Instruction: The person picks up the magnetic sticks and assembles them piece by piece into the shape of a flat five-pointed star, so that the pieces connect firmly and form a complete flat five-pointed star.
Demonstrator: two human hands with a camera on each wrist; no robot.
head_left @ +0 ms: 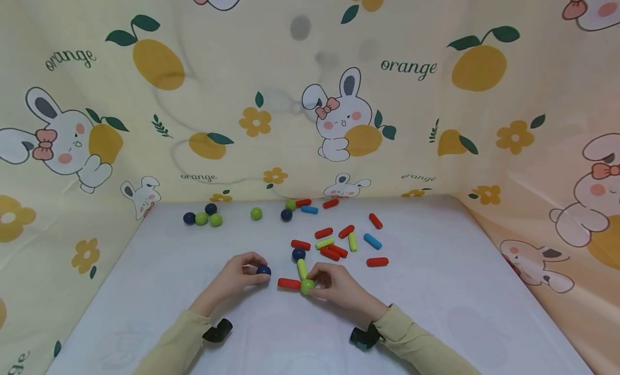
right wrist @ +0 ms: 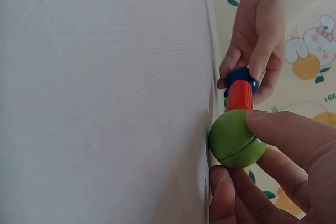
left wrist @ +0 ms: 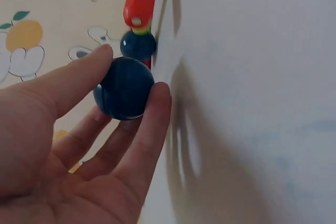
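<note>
Near the middle of the table, my left hand (head_left: 234,278) pinches a dark blue ball (left wrist: 124,90) between thumb and fingers. My right hand (head_left: 341,289) grips a green ball (right wrist: 236,139) with thumb and fingertips. From that green ball a red stick (head_left: 289,283) extends left toward the left hand, its free end apart from the held blue ball. A yellow-green stick (head_left: 302,269) runs from the green ball away from me to another dark blue ball (head_left: 298,254). The left wrist view shows a small pale spot on the red stick's near end.
Behind the hands lie loose red sticks (head_left: 377,262), blue sticks (head_left: 372,241) and yellow-green sticks (head_left: 352,242). Several blue and green balls (head_left: 216,219) sit at the back left. A green ball (head_left: 256,213) stands alone farther right. A printed curtain (head_left: 290,149) surrounds the white table (head_left: 436,310).
</note>
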